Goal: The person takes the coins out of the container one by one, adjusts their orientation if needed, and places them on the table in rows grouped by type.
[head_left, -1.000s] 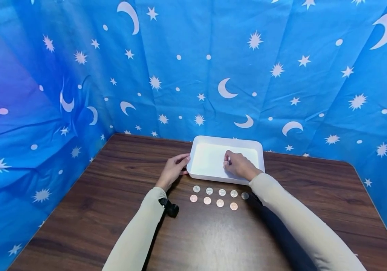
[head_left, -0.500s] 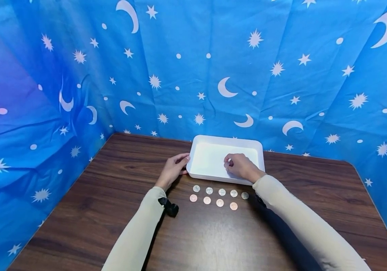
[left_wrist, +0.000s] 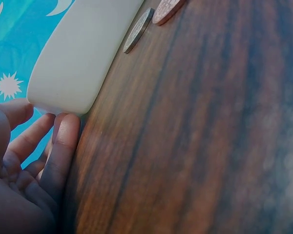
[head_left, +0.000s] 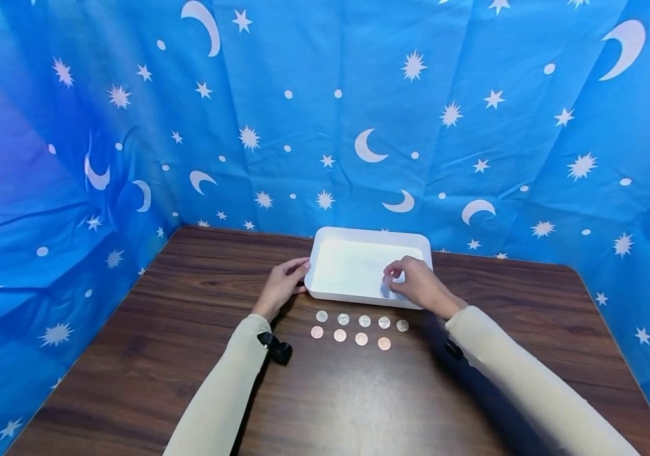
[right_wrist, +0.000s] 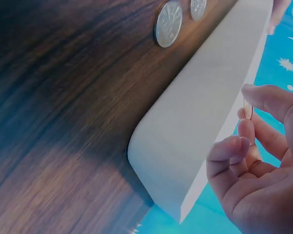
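Observation:
A shallow white tray (head_left: 367, 300) stands near the back of the table. My left hand (head_left: 279, 286) is at its left end, with thumb and fingertips touching the rim and outer wall; the left wrist view shows the fingers (left_wrist: 63, 141) low against that wall. Over the right part of the tray, my right hand (head_left: 420, 286) pinches a coppery coin (right_wrist: 248, 108) between thumb and fingertips, its edge toward the right wrist camera. In front of the tray lie a row of silver coins (head_left: 364, 321) and a row of copper coins (head_left: 361, 339).
The dark wood table (head_left: 325, 405) reaches back to a blue curtain (head_left: 290, 120) with white moons and stars. A black strap mount (head_left: 275, 348) sits on the left sleeve, another dark one (head_left: 454, 349) by the right cuff.
My right hand has shifted a little to the right within the tray and its fingers have extended, so the pinched coin shows. The left hand stays at the tray. The head view has turned slightly right.

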The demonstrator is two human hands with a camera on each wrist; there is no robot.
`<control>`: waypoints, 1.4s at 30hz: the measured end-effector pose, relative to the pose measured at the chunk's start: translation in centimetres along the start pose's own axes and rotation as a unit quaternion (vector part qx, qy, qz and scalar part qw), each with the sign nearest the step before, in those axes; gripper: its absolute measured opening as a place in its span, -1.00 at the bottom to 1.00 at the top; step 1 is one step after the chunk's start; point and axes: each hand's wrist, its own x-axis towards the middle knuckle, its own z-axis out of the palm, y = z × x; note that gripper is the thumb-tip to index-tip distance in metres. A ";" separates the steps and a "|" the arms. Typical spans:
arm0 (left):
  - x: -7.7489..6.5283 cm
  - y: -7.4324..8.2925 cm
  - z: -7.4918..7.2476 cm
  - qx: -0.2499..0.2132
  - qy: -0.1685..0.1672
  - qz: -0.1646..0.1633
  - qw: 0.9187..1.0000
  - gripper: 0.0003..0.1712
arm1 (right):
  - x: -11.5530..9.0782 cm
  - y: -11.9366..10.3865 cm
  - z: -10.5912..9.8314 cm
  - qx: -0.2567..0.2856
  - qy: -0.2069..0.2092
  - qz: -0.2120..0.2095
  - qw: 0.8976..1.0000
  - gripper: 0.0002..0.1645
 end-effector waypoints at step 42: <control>0.0 0.1 0.0 0.002 -0.005 -0.004 1.000 -0.48 | -10.3 -0.4 0.9 0.010 -0.031 -0.008 0.999 -0.80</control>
